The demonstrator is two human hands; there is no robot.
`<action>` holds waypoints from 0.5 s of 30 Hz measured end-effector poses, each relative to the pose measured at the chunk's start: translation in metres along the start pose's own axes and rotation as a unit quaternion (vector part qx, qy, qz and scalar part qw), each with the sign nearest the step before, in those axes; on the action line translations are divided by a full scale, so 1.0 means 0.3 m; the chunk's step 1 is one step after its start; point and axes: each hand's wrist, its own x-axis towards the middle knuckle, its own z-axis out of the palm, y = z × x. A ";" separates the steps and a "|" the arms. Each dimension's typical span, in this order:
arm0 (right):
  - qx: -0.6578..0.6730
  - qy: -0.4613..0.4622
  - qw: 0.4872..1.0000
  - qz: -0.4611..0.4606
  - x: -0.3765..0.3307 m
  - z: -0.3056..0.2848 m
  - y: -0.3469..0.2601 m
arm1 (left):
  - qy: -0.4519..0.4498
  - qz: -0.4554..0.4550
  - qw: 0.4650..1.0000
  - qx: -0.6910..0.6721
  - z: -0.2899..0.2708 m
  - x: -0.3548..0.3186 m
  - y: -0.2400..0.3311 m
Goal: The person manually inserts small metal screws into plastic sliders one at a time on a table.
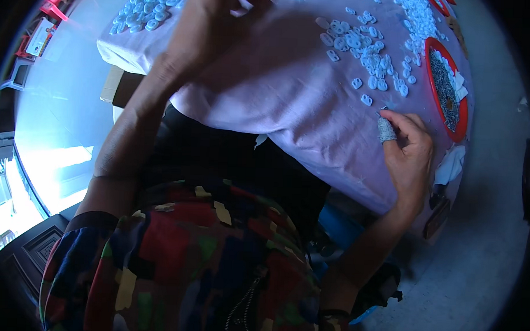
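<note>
Small piece (pixel 383 110) pinched by right hand (pixel 411 141), left hand (pixel 216 11) blurred, grip unclear, pink cloth (pixel 262 83) between, edge below

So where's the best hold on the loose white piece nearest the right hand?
I'd probably pinch the white piece by its outer edges, coming from the near side, where the right hand is: it lies small and flat on the cloth, apart from the white pile beyond it.
</note>
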 end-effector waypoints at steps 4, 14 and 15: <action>-0.062 0.010 0.996 -0.059 0.018 0.020 -0.028 | -0.079 0.048 0.984 -0.155 0.113 0.024 0.196; -0.142 -0.006 0.987 -0.074 0.029 0.039 -0.033 | -0.154 0.075 0.976 -0.133 0.266 0.066 0.284; -0.101 0.024 0.992 -0.072 0.025 0.045 -0.026 | -0.147 0.072 0.978 -0.132 0.260 0.063 0.288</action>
